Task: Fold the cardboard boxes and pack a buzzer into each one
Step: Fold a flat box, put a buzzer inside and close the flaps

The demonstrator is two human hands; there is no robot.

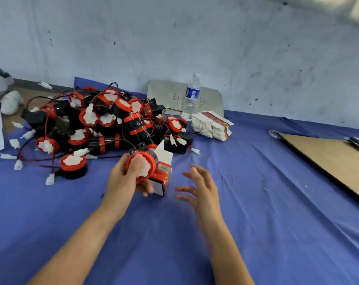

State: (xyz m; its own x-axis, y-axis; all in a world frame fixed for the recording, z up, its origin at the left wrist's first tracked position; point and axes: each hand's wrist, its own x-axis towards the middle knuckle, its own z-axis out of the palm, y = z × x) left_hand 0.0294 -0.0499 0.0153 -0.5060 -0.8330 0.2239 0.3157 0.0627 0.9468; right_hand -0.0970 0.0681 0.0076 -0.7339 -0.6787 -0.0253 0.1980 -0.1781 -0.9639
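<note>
My left hand [126,179] grips a red and black buzzer [146,164] with white stuffing in its face, together with a small red and white cardboard box [162,177] whose top flap stands up. My right hand [201,188] hovers just right of the box, fingers spread and holding nothing; it looks blurred. A big pile of buzzers [96,120] with red and black wires and white connectors lies on the blue cloth behind my left hand. A stack of flat unfolded boxes [212,125] sits at the back right of the pile.
A clear water bottle [192,95] stands by the flat boxes against the grey wall. A brown cardboard sheet [328,161] lies at the right. Rubber bands [228,180] lie on the blue cloth [267,223] right of my hands.
</note>
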